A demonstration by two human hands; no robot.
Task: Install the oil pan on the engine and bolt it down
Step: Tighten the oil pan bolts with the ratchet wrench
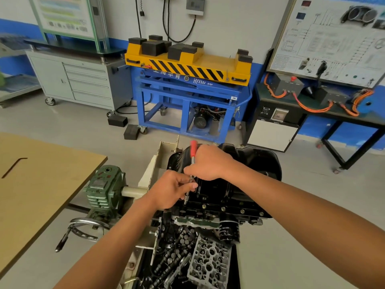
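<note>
Hands both on the tool: my right hand (208, 163) is wrapped round the driver (193, 149) just under its red grip, fingers (188, 170) curled tight on it. My left hand (173, 190) is lower down, its fingers pinching the thin metal shaft. The driver stands nearly upright, leaning a touch, tip down at the near left corner of the oil pan (256, 163). I cannot tell whether it sits on a bolt head there, as my left hand covers most of that corner. The black pan lies on top of the engine (200, 217), rim flat on the block, and I count a row of bolts (223, 209) seated along its near flange. A black oil filter (228, 230) juts out just under that edge. Closer to me a bare cylinder head (208, 261) lies among loose dark parts. Off to the left are a green gearbox (104, 188) and its chrome handwheel (87, 228). Beyond them a hex key (12, 166) lies on the wooden tabletop (52, 184).
</note>
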